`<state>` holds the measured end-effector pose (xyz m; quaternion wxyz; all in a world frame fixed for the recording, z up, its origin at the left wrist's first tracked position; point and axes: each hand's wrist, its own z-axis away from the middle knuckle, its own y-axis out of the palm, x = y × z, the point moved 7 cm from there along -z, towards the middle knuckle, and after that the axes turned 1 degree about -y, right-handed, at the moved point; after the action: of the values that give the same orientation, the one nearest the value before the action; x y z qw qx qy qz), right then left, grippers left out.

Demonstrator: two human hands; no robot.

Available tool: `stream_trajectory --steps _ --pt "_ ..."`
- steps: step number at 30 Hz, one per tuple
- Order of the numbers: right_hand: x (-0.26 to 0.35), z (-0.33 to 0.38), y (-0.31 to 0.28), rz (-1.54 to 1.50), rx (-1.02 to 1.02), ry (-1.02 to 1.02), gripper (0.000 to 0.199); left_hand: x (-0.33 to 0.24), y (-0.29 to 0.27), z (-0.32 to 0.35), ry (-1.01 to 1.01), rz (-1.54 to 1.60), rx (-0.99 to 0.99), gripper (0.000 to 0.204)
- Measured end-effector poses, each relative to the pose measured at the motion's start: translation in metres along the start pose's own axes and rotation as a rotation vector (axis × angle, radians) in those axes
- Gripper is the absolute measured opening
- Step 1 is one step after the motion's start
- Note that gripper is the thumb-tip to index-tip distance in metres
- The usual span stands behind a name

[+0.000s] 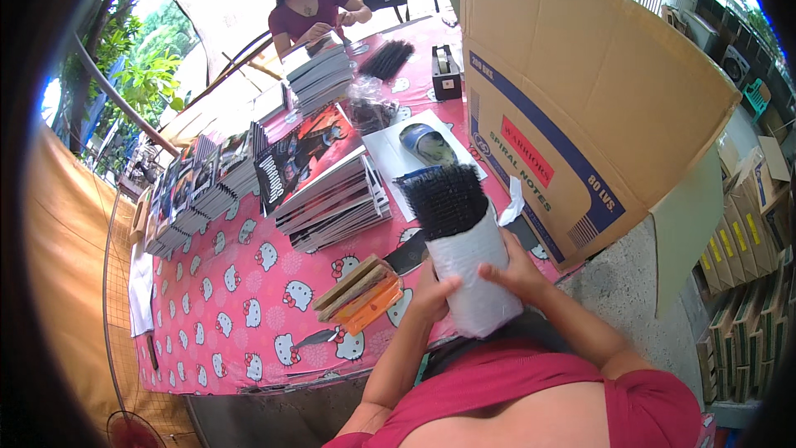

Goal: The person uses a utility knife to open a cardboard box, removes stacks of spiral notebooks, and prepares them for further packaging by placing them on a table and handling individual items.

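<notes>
Both my hands hold a bundle of black binding coils (448,202) wrapped in a white sleeve (473,274), tilted in front of my body. The coils' dark, bristly ends stick out of the sleeve's top. My left hand (431,293) grips the sleeve's left side, thumb across the front. On its right side, my right hand (516,270) is wrapped round with the thumb pressed on the front. To the left of my left hand lie a stack of brown wooden-looking strips (355,286) and an orange piece (373,307). A knife-like tool (319,337) rests near the table's front edge.
Stacks of notebooks (327,191) and more booklets (199,191) stand on the pink patterned table (224,307). A large cardboard box (580,91) rises at the right. Farther back are a tape dispenser (445,75), loose black coils (385,60) and a seated person (319,12).
</notes>
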<state>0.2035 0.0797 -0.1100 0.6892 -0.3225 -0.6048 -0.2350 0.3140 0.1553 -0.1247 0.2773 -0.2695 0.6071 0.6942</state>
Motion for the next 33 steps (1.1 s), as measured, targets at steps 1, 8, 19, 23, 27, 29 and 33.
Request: stream_trajectory --steps 1,8,19,23,27,29,33 --pt "0.009 0.013 -0.004 0.123 0.021 0.033 0.115 0.005 0.006 0.006 -0.049 -0.044 -0.005 0.088" --pt "0.026 0.033 -0.021 0.419 -0.137 0.027 0.115 0.019 0.036 0.005 -0.164 0.193 -0.207 0.072" --pt "-0.034 0.077 -0.026 0.342 0.073 0.117 0.110 0.071 0.053 0.037 -0.232 0.171 -0.128 0.075" --pt "0.027 0.042 -0.039 0.457 0.006 -0.063 0.114 0.046 0.069 0.012 0.019 0.203 -0.293 0.073" --pt "0.045 0.073 -0.041 0.616 0.056 -0.394 0.102 0.055 0.060 0.021 0.187 0.267 -0.204 0.071" --pt "-0.036 0.069 -0.049 0.617 -0.016 -0.355 0.094 0.056 0.086 0.010 0.178 0.463 -0.120 0.069" --pt "0.056 0.103 -0.046 0.532 -0.043 -0.366 0.074 0.067 0.069 0.021 0.189 0.445 -0.102 0.069"
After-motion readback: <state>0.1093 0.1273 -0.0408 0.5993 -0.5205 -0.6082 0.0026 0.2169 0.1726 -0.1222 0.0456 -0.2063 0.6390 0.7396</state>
